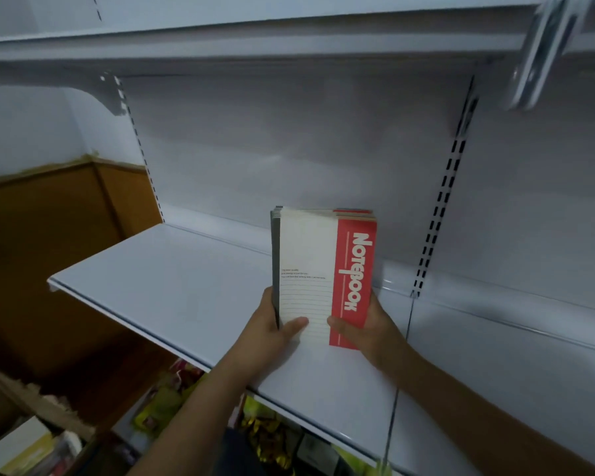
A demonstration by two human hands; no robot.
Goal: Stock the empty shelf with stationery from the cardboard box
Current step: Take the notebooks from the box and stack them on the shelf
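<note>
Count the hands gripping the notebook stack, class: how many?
2. The left hand holds the notebook stack at its lower left edge; the right hand holds its lower right, above the shelf.

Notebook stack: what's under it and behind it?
The notebook stack, held by the left hand and right hand, is over the white shelf. Behind it is the back panel. Contact underneath is hidden.

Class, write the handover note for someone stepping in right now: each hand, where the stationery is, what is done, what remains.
Left hand grips the left edge of the notebook stack, thumb on the cover.
Right hand grips its right, red edge.
The stack is over the white shelf; whether it rests there cannot be told.
Cardboard box sits lower left with more items inside.
Done: first stack brought to the shelf.
Left: release it, then fetch the rest.
</note>
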